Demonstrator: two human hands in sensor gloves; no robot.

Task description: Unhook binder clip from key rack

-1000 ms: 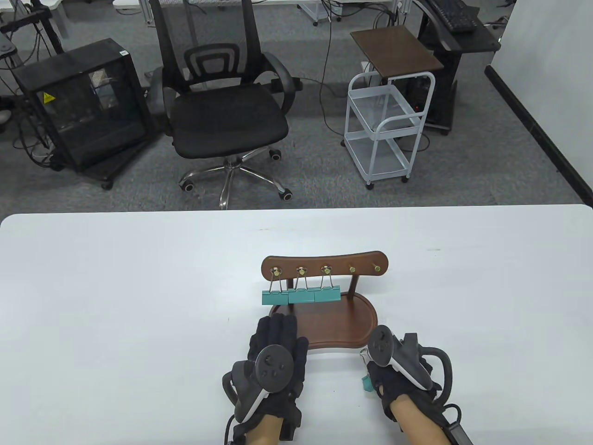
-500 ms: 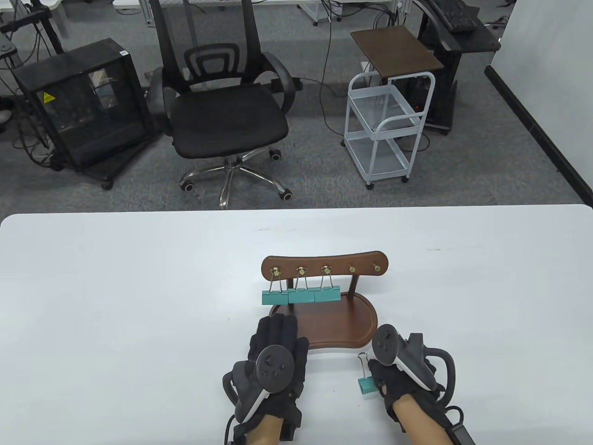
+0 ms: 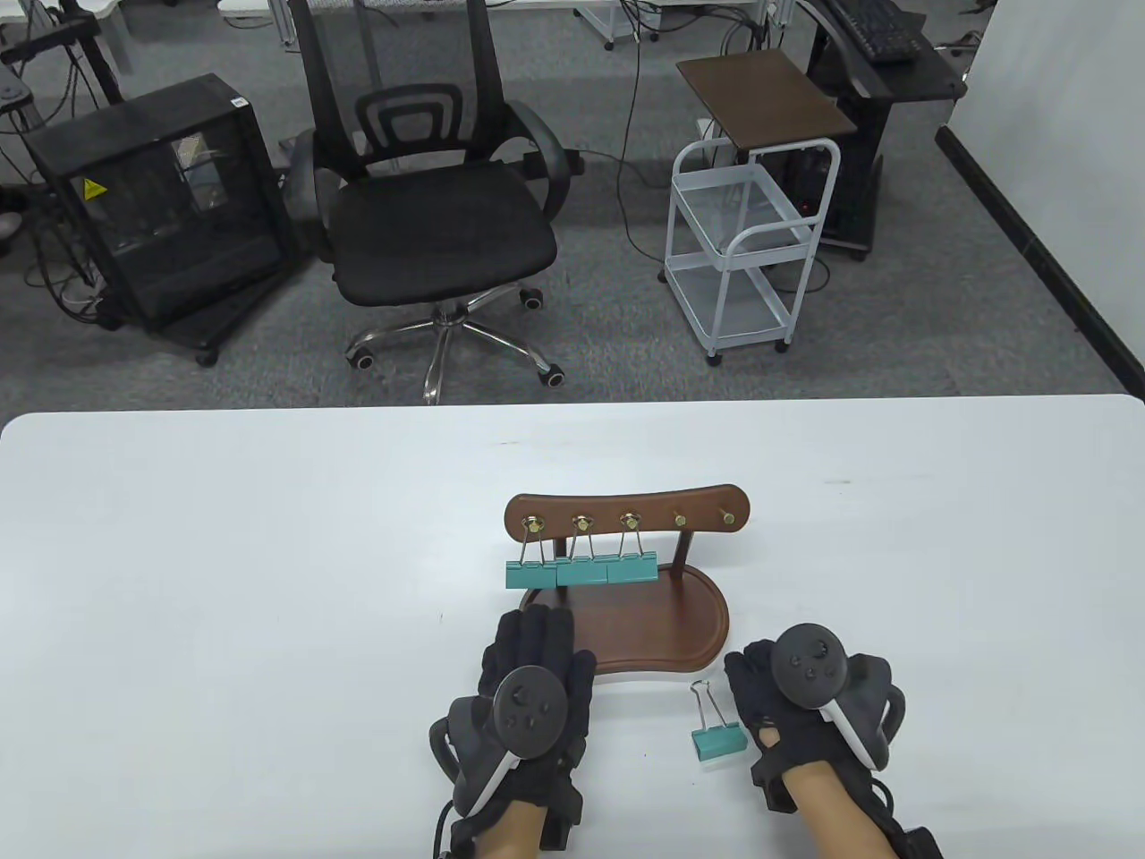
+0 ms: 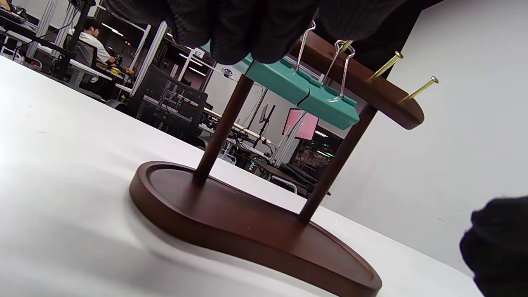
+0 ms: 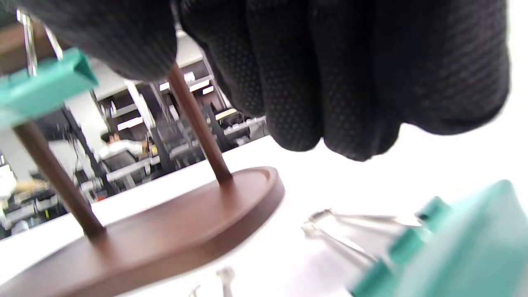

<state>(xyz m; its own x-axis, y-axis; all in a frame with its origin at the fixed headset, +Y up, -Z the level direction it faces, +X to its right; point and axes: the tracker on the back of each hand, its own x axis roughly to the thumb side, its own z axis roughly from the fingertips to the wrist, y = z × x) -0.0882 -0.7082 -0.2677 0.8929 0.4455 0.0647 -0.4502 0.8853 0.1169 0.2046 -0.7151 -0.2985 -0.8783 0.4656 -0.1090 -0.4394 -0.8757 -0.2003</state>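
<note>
The wooden key rack (image 3: 626,510) stands mid-table with three teal binder clips (image 3: 581,571) hanging on its left three brass hooks; the two right hooks (image 3: 705,518) are bare. A fourth teal clip (image 3: 718,741) lies loose on the table in front of the rack's right end. My right hand (image 3: 756,689) lies palm down just right of that clip and holds nothing. My left hand (image 3: 537,631) rests flat at the left front edge of the rack's base (image 3: 662,626), empty. The right wrist view shows the loose clip (image 5: 462,247) close below my fingers (image 5: 350,82).
The left wrist view shows the rack's base (image 4: 247,222), the hanging clips (image 4: 305,93) and the bare hooks (image 4: 420,87). White table (image 3: 224,582) spreads to both sides. An office chair (image 3: 438,224) and a white cart (image 3: 742,250) stand beyond the far edge.
My right hand let go of the teal clip, which now lies on the table. The hand turned palm down and shifted right. My left hand has not moved.
</note>
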